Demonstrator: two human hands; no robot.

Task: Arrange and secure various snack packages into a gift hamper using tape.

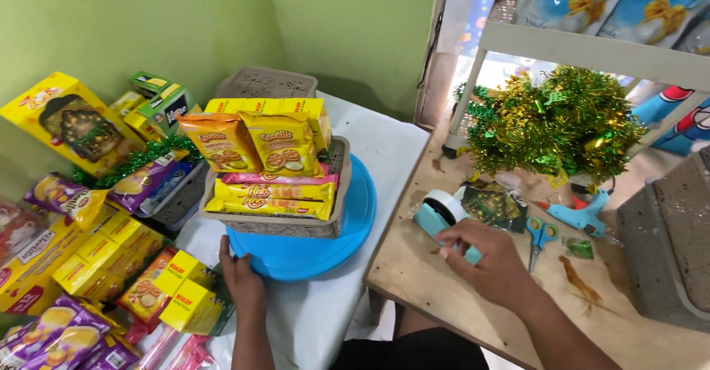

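Observation:
My left hand (240, 277) rests its fingers on the near rim of a round blue tray (355, 218). On that tray stands a grey woven basket (285, 226) filled with yellow, orange and pink snack packets (270, 148). My right hand (481, 255) is on the wooden table (414, 281) to the right, fingers curled against a light blue tape dispenser (436, 211) with a white roll. Whether the fingers pinch the tape end cannot be made out.
Piles of snack packs and boxes (96, 259) cover the white cloth at the left. A tinsel bundle (555, 122), blue glue gun (584, 211), scissors (540, 237) and a grey block (665, 237) sit on the wooden table. A white shelf (592, 48) holds bags.

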